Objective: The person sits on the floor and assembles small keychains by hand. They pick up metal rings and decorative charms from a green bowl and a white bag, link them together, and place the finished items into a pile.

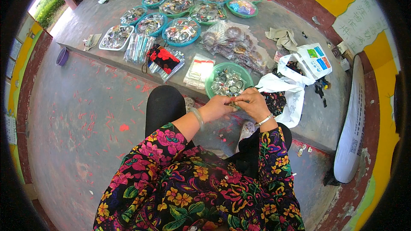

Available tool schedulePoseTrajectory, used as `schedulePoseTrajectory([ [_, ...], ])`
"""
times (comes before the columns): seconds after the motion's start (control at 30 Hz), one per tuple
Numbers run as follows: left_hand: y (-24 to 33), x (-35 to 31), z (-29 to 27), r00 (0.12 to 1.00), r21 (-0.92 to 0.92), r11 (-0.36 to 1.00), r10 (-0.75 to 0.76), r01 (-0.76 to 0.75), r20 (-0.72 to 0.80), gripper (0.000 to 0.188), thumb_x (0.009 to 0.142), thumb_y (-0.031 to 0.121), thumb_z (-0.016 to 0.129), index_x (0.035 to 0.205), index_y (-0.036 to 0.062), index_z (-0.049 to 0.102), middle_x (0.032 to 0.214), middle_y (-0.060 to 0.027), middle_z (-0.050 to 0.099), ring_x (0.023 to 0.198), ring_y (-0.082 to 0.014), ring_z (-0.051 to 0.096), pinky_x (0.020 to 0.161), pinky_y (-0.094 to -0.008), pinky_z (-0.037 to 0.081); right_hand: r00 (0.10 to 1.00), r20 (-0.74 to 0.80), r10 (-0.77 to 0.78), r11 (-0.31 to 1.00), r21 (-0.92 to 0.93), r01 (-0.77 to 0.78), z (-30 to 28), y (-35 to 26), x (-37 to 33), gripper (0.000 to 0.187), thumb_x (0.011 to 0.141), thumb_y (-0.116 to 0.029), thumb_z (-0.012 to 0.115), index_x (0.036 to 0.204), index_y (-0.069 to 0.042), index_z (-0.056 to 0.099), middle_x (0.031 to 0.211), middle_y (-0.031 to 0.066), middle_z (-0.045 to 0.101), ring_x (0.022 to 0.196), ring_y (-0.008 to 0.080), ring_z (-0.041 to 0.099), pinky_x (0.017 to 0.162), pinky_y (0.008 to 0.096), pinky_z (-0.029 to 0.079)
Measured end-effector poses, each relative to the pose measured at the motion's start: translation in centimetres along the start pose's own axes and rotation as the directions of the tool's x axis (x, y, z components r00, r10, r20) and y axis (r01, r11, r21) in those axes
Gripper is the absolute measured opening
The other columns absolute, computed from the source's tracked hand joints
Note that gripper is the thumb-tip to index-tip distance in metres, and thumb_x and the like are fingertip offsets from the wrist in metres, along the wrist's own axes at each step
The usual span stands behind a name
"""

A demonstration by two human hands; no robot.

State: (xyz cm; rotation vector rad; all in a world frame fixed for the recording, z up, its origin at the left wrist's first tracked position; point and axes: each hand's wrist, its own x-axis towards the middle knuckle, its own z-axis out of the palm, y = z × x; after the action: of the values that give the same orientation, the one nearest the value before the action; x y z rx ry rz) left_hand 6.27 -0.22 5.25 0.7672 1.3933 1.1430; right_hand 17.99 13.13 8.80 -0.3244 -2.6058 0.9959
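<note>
My left hand and my right hand meet just over the near rim of a green basket. Both are closed, fingertips pinched around something small that is too tiny and covered to make out. In the basket lie many small clear packets with dark and shiny bits inside. Beside my right hand a white plastic bag lies open, with dark, colour-flecked small items spilling into its mouth. A stack of flat white packets rests left of the basket.
On the raised concrete ledge stand several round baskets of packaged trinkets and a white tray. Near them lie a red-and-black pouch and a heap of clear bags. A long white sack leans at the right wall.
</note>
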Motion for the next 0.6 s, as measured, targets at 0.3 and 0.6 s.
schedulePoseTrajectory([
  [0.3, -0.4, 0.1, -0.2, 0.998, -0.121, 0.991, -0.06, 0.062, 0.023, 0.031, 0.083, 0.01, 0.056, 0.113, 0.0044, 0.054, 0.092, -0.0008, 0.059, 0.078, -0.0088, 0.056, 0.063, -0.0224, 0.051, 0.994, 0.11, 0.01, 0.996, 0.086, -0.02, -0.4, 0.1, -0.1, 0.015, 0.066, -0.011, 0.066, 0.081, -0.01, 0.067, 0.072, 0.0047, 0.057, 0.07, 0.0186, 0.054, 0.065, 0.0291, 0.043],
  [0.6, 1.1, -0.5, 0.1, 0.999, -0.214, 0.977, 0.012, -0.022, -0.048, 0.028, 0.084, 0.008, 0.055, 0.111, 0.0027, 0.055, 0.089, -0.0015, 0.06, 0.076, -0.0082, 0.057, 0.067, -0.0199, 0.048, 0.886, 0.16, 0.436, 0.651, 0.624, -0.432, -1.2, 0.0, 0.1, 0.014, 0.071, -0.002, 0.064, 0.084, 0.001, 0.06, 0.072, 0.001, 0.059, 0.063, 0.0073, 0.053, 0.058, 0.0206, 0.043],
])
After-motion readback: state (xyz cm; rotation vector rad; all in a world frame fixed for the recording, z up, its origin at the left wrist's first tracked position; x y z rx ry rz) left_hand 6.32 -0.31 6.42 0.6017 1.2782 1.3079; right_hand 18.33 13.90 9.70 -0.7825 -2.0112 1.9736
